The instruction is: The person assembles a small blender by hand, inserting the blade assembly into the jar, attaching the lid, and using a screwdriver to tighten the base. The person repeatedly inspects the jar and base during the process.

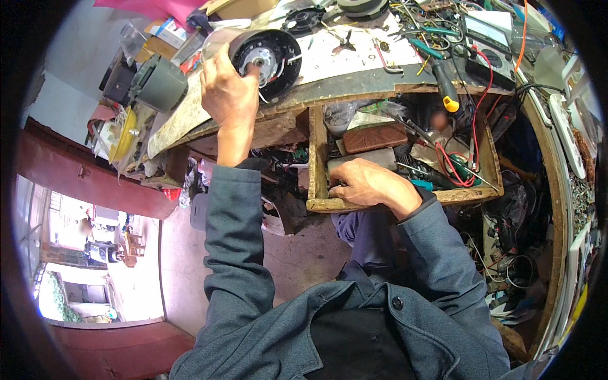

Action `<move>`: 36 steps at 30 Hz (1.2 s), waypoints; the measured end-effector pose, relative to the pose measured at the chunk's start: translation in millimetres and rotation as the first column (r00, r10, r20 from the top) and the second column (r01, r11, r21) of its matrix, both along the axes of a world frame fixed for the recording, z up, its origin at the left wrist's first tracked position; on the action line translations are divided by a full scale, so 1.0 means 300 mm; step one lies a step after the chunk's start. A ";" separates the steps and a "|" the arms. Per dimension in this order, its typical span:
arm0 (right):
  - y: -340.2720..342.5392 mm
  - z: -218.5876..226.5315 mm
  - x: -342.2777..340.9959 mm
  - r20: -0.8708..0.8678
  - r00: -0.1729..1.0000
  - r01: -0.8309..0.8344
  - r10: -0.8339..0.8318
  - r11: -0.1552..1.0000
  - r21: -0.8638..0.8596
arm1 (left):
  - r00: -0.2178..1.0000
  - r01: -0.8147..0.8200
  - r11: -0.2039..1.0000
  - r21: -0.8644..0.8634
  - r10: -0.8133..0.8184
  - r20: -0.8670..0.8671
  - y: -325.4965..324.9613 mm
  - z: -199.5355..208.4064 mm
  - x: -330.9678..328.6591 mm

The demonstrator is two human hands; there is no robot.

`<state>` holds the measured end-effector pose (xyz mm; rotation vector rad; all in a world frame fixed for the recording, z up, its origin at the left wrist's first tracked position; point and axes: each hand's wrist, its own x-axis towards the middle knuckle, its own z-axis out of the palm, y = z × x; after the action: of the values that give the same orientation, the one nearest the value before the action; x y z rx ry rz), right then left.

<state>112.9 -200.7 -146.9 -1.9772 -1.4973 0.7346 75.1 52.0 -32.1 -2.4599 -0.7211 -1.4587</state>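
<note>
My left hand grips a round silver-and-black appliance body lying on its side on the workbench. Its open end faces me and shows a metal disc and white wires inside. The thumb reaches into that opening, while the fingers wrap over the outer wall. Lower down, my right hand dips into an open wooden drawer, at its near left corner. Those fingers are curled downward around something small and dark that I cannot make out. Beside them lie a grey block and a brown block.
A screwdriver with a yellow-tipped handle hangs over the bench edge above the drawer. Behind it stands a multimeter with a red lead. Loose parts and tools cover the benchtop. Left of the appliance body sits a dark grey container.
</note>
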 end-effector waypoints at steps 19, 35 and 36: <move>0.002 -0.017 0.001 0.002 1.000 0.002 -0.002 1.000 0.029 | 0.998 0.050 0.994 0.093 -0.054 0.044 0.010 -0.004 -0.008; 0.002 0.005 -0.005 -0.002 1.000 0.022 -0.022 0.999 -0.040 | 0.998 0.038 0.997 0.063 -0.040 0.047 0.021 -0.010 -0.011; 0.002 0.004 -0.004 0.000 1.000 0.021 -0.021 0.999 -0.041 | 0.998 0.047 0.998 0.051 -0.050 0.050 0.020 -0.009 -0.011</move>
<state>111.6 -200.0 -145.6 -2.0200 -1.4699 0.7620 71.8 58.2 -34.7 -2.4273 -0.6305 -1.5426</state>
